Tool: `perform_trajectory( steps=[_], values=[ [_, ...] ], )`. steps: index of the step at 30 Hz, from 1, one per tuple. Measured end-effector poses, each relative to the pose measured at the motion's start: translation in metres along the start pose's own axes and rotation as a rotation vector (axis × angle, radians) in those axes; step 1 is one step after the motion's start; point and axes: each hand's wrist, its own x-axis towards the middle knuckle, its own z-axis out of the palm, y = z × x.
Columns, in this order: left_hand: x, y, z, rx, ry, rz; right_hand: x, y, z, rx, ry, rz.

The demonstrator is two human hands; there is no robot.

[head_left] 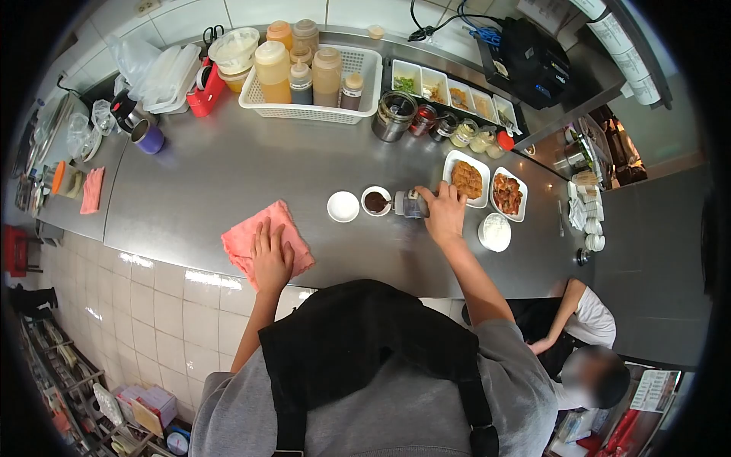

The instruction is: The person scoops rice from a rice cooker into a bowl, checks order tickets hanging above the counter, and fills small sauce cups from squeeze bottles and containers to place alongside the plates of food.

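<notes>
My left hand (272, 255) lies spread on a folded pink cloth (247, 238) near the counter's front edge. In my right hand (445, 212) is a small clear bottle (412, 204), tipped on its side with its mouth over a small white bowl (376, 201). Dark brown sauce shows in that bowl. Just left of it sits a second white bowl (343, 206) with white contents or a bare white inside; I cannot tell which. Beyond my right hand are a white dish of browned food (467, 179), a dish of reddish meat (508, 194) and a white-filled bowl (495, 232).
A white basket (310, 113) of sauce bottles stands at the back, beside jars and a topping tray (455, 99). A purple cup (147, 137) and a red holder (205, 89) are at the left. Another person (590, 318) is at the lower right.
</notes>
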Motion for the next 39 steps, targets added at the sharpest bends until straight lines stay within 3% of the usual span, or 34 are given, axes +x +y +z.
perform_trajectory(
  steps=[26,32,39],
  values=[
    [0.004,-0.003,0.001,0.016,-0.015,0.017,-0.011,0.002,0.010,0.131,-0.009,0.064],
    [0.004,-0.002,0.001,0.008,-0.017,0.007,-0.012,0.005,0.010,0.426,-0.256,0.271],
    [0.004,-0.003,0.003,0.003,-0.020,0.006,-0.009,0.014,0.022,1.301,-0.107,0.137]
  ],
)
